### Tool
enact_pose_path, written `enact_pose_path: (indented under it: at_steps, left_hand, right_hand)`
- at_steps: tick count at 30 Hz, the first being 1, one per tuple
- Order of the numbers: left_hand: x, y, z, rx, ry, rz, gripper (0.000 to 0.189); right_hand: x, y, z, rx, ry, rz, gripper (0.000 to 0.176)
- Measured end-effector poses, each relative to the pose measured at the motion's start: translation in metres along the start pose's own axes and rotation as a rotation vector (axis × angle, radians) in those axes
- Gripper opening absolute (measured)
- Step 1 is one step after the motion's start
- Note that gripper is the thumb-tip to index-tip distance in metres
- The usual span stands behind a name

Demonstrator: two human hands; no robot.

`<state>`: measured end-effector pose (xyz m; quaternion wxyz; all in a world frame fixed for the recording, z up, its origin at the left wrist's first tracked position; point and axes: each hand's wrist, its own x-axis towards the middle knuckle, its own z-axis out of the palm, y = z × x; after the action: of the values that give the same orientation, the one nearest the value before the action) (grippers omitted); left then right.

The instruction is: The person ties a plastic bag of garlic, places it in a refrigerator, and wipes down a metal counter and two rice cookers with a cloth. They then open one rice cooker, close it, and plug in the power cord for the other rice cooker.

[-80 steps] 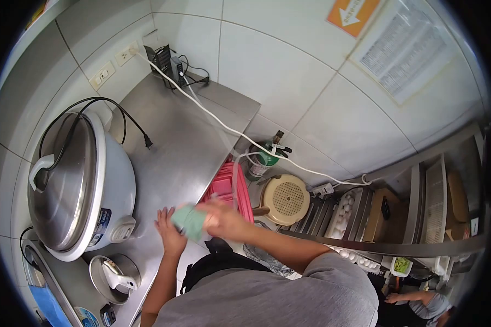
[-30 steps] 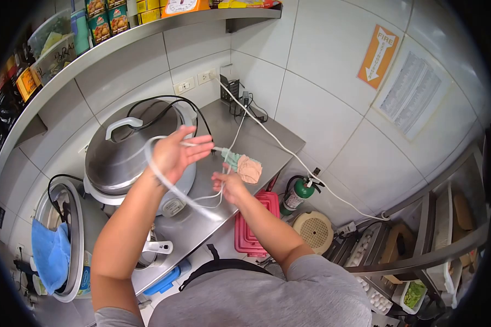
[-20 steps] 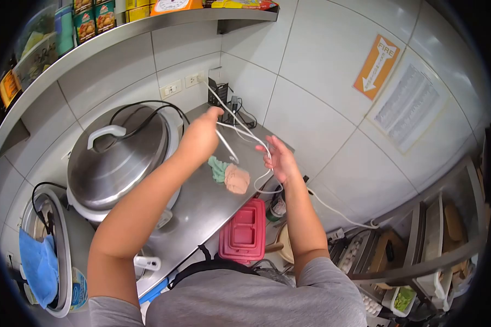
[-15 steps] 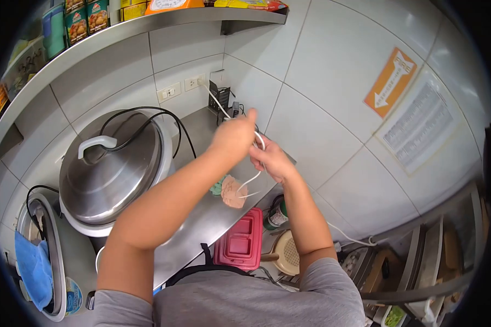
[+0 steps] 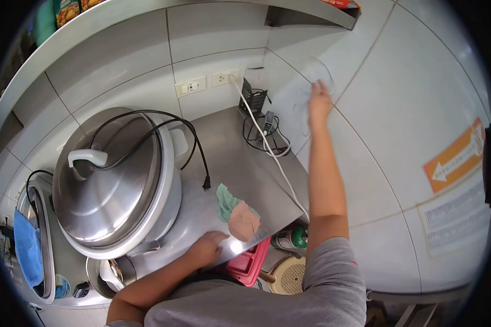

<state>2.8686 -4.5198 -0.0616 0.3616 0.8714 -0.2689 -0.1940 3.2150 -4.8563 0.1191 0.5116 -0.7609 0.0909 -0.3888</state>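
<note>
My right hand point(image 5: 320, 101) is raised in front of the tiled wall, its closed fingers blurred by motion. Faint pale loops smear around it, apparently part of a white cord. From the wall outlet point(image 5: 225, 78), a white cord point(image 5: 275, 158) runs down across the steel counter point(image 5: 207, 131) and over its edge behind my right forearm. Low on the counter's front edge rests my left hand point(image 5: 206, 249), holding nothing visible, fingers loosely extended. Just beyond its fingertips lie a crumpled pink cloth point(image 5: 244, 222) and a green cloth point(image 5: 227, 200).
A large lidded steel cooker point(image 5: 112, 180) stands left, its black cord point(image 5: 199, 147) draped over the lid. A black adapter point(image 5: 267, 122) with tangled wires sits in the corner. Below the edge are a red container point(image 5: 249, 264) and a beige stool point(image 5: 286, 275). A steel shelf point(image 5: 202, 4) overhangs.
My hands, together on the white cord before, are now apart. The left dropped to the counter edge; the right swung up toward the wall. The view has shifted closer to the counter.
</note>
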Motion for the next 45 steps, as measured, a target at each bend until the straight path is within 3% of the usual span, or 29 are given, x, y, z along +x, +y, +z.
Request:
enact_pose_path:
  at_steps: [2,4,6,9,10,15,17,18,19,21,22,24,26,28,29,30,31,33,36,38,42,45]
  left_hand:
    - [-0.009,-0.036,0.023,0.284,0.127,0.022,0.052]
    - [-0.018,-0.048,0.022,0.316,0.093,0.021,0.052]
    - [-0.021,-0.054,0.021,0.323,0.045,0.02,0.051]
    - [-0.021,-0.062,0.021,0.345,0.035,0.056,0.05]
    - [-0.021,-0.064,0.02,0.316,0.034,0.053,0.05]
    - [-0.018,-0.07,0.019,0.312,0.017,0.034,0.051]
    - [-0.021,-0.072,0.023,0.307,0.005,0.033,0.051]
    - [-0.021,-0.076,0.025,0.3,0.02,0.042,0.051]
    - [-0.02,-0.078,0.025,0.293,0.038,0.054,0.051]
    - [-0.02,-0.08,0.025,0.282,0.02,0.043,0.051]
    - [-0.019,-0.079,0.025,0.274,0.005,0.034,0.05]
    - [-0.018,-0.075,0.02,0.275,-0.01,0.036,0.05]
    - [-0.017,-0.074,0.018,0.304,-0.002,0.047,0.048]
    - [-0.018,-0.072,0.02,0.279,0.013,0.05,0.049]
    - [-0.018,-0.073,0.019,0.27,0.034,0.057,0.05]
    - [-0.018,-0.071,0.019,0.263,0.036,0.05,0.05]
    - [-0.017,-0.07,0.019,0.269,0.035,0.053,0.05]
    - [-0.018,-0.067,0.018,0.288,0.032,0.031,0.048]
    - [-0.016,-0.064,0.016,0.303,0.035,0.033,0.048]
    - [-0.016,-0.064,0.018,0.3,-0.002,0.022,0.049]
    - [-0.014,-0.077,0.023,0.266,-0.064,0.002,0.052]
    - [-0.015,-0.08,0.024,0.302,-0.096,0.009,0.052]
  right_hand:
    - [-0.003,0.093,0.075,-0.422,0.169,-0.387,0.039]
    - [-0.031,0.111,0.104,-0.852,-0.268,-0.178,0.039]
    - [-0.048,0.116,0.114,-0.93,-0.736,-0.007,0.031]
    - [-0.036,0.143,0.141,-0.841,-0.699,0.068,0.025]
    - [-0.026,0.156,0.15,-0.912,-0.704,-0.071,0.027]
    - [-0.006,0.17,0.168,-0.834,-0.542,-0.087,0.018]
    - [-0.005,0.176,0.164,-0.917,-0.492,-0.249,0.019]
    - [0.002,0.181,0.167,-0.947,-0.597,-0.229,0.032]
    - [0.001,0.175,0.162,-0.95,-0.603,-0.225,0.032]
    - [0.006,0.152,0.142,-0.905,-0.839,-0.128,0.056]
    - [0.001,0.123,0.125,-0.915,-0.846,-0.124,0.056]
    - [-0.034,0.057,0.089,-0.97,-0.598,-0.156,0.076]
    - [-0.075,0.041,0.061,-0.78,-0.395,-0.378,0.067]
    - [-0.152,0.019,0.031,-0.285,-0.607,-0.408,0.044]
    - [-0.202,0.023,0.016,-0.169,-0.795,-0.323,0.04]
    - [-0.253,0.061,0.007,-0.165,-0.933,-0.518,0.039]
    - [-0.297,0.079,-0.008,-0.164,-1.184,-0.405,0.043]
    - [-0.362,0.096,-0.034,-0.41,-1.249,-0.518,0.05]
    - [-0.351,0.113,0.011,-0.519,-1.264,-0.526,0.055]
    - [-0.326,0.112,0.065,-0.604,-1.069,-0.523,0.054]
    - [-0.247,0.147,0.207,-0.831,-0.818,-0.372,0.054]
    - [-0.184,0.161,0.284,-0.987,-0.826,-0.203,0.051]
